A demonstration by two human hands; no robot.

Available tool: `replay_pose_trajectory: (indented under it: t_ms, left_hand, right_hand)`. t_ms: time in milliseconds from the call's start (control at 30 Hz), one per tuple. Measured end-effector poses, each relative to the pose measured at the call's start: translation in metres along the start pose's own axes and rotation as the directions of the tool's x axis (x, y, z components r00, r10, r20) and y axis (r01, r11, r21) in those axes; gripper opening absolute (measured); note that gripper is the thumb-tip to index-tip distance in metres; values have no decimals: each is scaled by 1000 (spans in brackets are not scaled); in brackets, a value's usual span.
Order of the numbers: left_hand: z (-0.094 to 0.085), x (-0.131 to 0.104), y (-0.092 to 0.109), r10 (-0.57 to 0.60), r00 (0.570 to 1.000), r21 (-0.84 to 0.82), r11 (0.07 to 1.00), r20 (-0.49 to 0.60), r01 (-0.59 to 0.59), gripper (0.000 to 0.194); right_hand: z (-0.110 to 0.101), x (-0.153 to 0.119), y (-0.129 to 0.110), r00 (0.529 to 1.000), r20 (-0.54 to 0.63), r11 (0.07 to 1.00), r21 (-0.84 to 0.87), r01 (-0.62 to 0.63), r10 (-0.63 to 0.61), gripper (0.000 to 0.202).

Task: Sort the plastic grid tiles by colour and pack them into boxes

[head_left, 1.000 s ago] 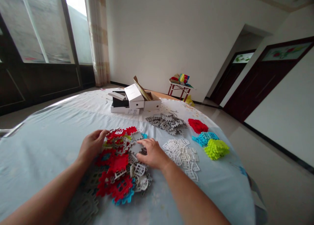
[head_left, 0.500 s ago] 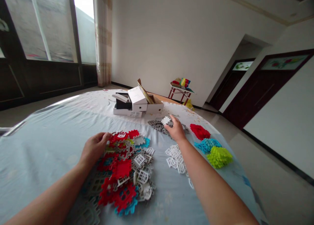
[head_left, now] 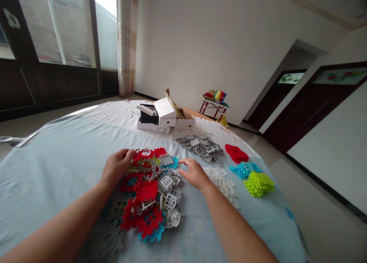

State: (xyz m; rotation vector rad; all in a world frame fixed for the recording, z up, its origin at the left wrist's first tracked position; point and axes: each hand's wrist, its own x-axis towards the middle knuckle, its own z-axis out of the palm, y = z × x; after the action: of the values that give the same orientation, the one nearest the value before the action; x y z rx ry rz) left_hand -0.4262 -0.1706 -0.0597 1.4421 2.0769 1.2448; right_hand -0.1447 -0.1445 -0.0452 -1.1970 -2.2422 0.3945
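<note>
A mixed pile of plastic interlocking building pieces (head_left: 147, 190) in red, grey, white and blue lies in front of me. My left hand (head_left: 118, 165) rests at its upper left edge, fingers curled together; whatever they grip is hidden. Just right of the pile, my right hand (head_left: 194, 173) is open, thumb and fingers apart and holding nothing. Its fingertips are close to a blue piece (head_left: 172, 163). A heap of grey pieces (head_left: 205, 148) lies beyond that hand, with a pale notched piece (head_left: 195, 142) on top. White window-shaped pieces (head_left: 222, 181) lie beside my right wrist.
Stacks of red pieces (head_left: 236, 153), blue pieces (head_left: 245, 170) and green pieces (head_left: 259, 184) stand on the right of the cloth-covered table (head_left: 71, 152). White boxes (head_left: 166, 112) sit at the back. Behind the table is a small stand (head_left: 213, 104) with colourful packages.
My right hand has let go of the pale notched piece on the grey heap and come back toward the mixed pile. My left hand stays at the pile's edge. The view has shifted slightly.
</note>
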Motion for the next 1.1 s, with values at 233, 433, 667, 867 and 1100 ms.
replay_pose_trajectory:
  t_ms: [233, 433, 667, 867, 1100]
  left_hand:
    - [0, 0, 1, 7, 1000, -3, 1000, 8, -7, 44]
    - [-1, -1, 2, 15, 1000, 24, 1000, 3, -15, 42]
    - [-1, -1, 3, 18, 1000, 26, 1000, -3, -18, 41]
    - [-1, -2, 3, 14, 1000, 28, 999, 5, -14, 41]
    - [-3, -3, 6, 18, 1000, 35, 999, 6, -18, 42]
  right_hand:
    - [4, -11, -8, 996, 11, 996, -13, -90, 90, 20]
    - [3, -23, -15, 964, 171, 971, 93, -219, 201, 20]
    - [-7, -31, -18, 977, 95, 918, 336, -210, 189, 23]
    - [-26, -46, -29, 991, -125, 984, 176, -34, 57, 11]
    - [-31, -64, -26, 991, 131, 989, 148, -11, -9, 17]
